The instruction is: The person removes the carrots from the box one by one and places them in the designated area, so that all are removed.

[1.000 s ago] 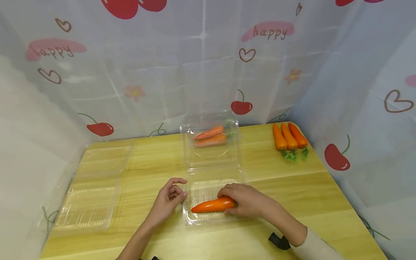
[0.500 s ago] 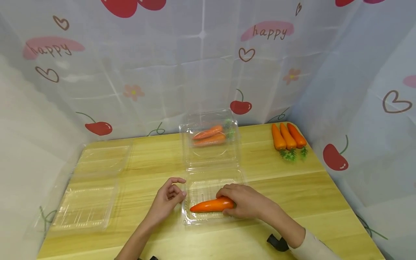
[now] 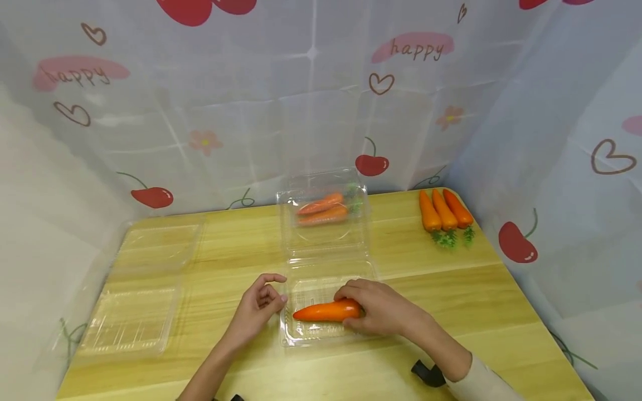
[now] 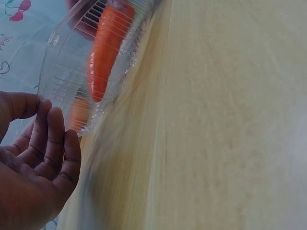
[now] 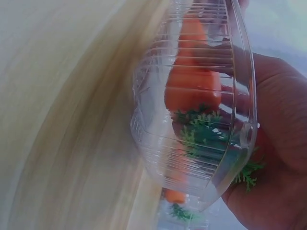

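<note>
The carrot [image 3: 323, 311] is lying just inside the front edge of the clear container [image 3: 313, 287], my right grip [image 3: 376, 306] clasping its thick end, seemingly settling it, release probably coming next, though whether my left grip [image 3: 258, 309] is pinching the left edge I cannot tell.

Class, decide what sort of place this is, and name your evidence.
Probably a staged tabletop workspace: a wood-grain table with cherry-printed sheeting behind it, clear plastic containers, and loose carrots at the far right.
</note>
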`<state>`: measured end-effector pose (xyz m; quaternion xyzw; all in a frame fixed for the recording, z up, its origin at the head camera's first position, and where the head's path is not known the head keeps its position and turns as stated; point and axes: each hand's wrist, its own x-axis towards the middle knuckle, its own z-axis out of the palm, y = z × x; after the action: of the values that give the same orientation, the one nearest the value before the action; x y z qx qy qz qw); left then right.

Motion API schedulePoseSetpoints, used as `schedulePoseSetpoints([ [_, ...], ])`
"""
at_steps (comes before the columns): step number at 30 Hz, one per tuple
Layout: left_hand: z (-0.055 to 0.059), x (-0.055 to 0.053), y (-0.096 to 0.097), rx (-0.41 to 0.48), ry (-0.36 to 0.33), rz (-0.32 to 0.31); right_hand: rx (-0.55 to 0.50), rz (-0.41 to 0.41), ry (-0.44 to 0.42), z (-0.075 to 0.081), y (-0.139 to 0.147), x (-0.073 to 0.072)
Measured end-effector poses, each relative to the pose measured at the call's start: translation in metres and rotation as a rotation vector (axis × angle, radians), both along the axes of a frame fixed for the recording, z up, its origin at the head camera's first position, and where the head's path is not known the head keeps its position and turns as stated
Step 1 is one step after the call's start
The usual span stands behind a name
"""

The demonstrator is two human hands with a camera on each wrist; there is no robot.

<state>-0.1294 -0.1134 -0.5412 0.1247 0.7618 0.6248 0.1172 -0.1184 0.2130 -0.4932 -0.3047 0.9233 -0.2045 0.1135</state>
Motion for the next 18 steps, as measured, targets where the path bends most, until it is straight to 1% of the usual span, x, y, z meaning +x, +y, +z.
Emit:
schedulePoseSetpoints([
  [4, 0.001, -0.001, 0.001, 0.002, 0.014, -0.008, -0.018, -0.007, 0.034, 0.002, 0.002, 0.000],
  [9, 0.002, -0.001, 0.001, 0.003, 0.004, 0.008, -0.056, -0.030, 0.058, 0.006, 0.005, 0.000],
  [12, 0.001, 0.000, 0.001, -0.001, -0.010, 0.015, -0.109, -0.055, 0.038, 0.008, 0.009, 0.002],
  [18, 0.000, 0.001, 0.003, -0.003, -0.001, 0.017, -0.252, -0.132, -0.040, 0.011, 0.022, 0.005],
])
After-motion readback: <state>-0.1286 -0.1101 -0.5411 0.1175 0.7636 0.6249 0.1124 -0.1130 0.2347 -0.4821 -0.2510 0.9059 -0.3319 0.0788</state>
